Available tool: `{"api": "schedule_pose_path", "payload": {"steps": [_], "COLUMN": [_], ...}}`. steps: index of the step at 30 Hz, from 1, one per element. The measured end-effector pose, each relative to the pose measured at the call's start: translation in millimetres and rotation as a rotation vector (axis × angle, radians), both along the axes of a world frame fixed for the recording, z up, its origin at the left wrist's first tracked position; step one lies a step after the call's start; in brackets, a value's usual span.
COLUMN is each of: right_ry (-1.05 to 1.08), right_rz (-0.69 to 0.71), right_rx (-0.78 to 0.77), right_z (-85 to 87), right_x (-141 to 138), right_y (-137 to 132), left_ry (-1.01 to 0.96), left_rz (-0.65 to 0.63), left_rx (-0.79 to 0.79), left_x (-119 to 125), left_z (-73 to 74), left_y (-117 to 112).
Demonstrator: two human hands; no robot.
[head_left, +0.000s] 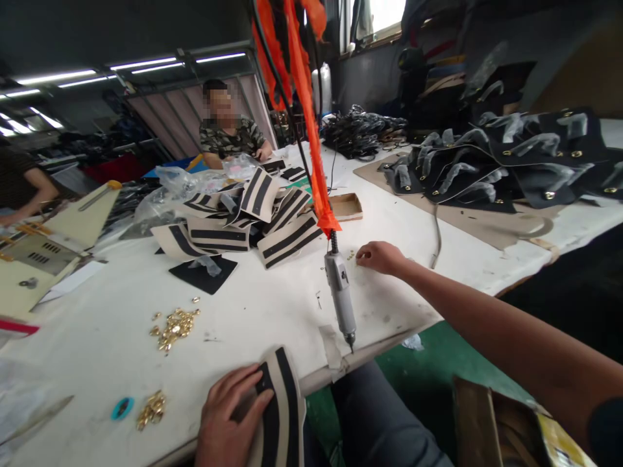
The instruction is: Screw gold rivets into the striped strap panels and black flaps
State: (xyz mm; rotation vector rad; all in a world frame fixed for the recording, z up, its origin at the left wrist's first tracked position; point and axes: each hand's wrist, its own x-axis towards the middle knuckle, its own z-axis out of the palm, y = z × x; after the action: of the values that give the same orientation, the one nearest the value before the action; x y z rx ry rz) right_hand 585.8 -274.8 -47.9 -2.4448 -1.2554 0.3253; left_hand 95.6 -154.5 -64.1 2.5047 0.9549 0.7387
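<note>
My left hand [232, 412] is closed on a black-and-cream striped fabric panel [282, 402] at the table's front edge, its thumb and fingers on the panel's left side. My right hand [382, 258] reaches out over the table with its fingertips pinched together beside a few tiny brass-coloured pieces [350, 255]. Whatever is between those fingertips is too small to make out. Between the two hands an electric screwdriver [339, 292] hangs tip down from a cable wrapped in orange cloth [311, 130]. Gold metal fittings lie in a larger pile [176, 327] and a smaller pile [152, 410] on the left.
Striped panels [253, 214] are heaped mid-table, near a shallow cardboard box [346, 207]. Black pieces with plastic-wrapped handles [487, 162] cover the right side. A blue ring [122, 408] and a cream machine [53, 240] are at left. A person [233, 133] sits across the table.
</note>
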Motion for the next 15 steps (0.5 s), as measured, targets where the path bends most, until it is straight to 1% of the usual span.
{"api": "schedule_pose_path", "payload": {"steps": [4,8,12,15], "right_ry": [-0.091,-0.198,-0.243,-0.222], "right_rz": [0.029,0.046,-0.025,-0.089], "right_rx": [-0.044,-0.040,-0.020,0.006], "right_z": [1.9,-0.3,-3.0,1.3], "right_x": [-4,-17,-28,-32], "right_y": [3,2,2,1], "left_ry": [-0.012,-0.021,-0.033,-0.021], "left_rz": [0.012,0.045,0.040,0.039], "left_rx": [-0.052,-0.115,-0.137,-0.126], "left_x": [2,3,4,5], "left_z": [5.5,9.0,11.8,15.6], "left_y": [-8,-15,-18,-22]}}
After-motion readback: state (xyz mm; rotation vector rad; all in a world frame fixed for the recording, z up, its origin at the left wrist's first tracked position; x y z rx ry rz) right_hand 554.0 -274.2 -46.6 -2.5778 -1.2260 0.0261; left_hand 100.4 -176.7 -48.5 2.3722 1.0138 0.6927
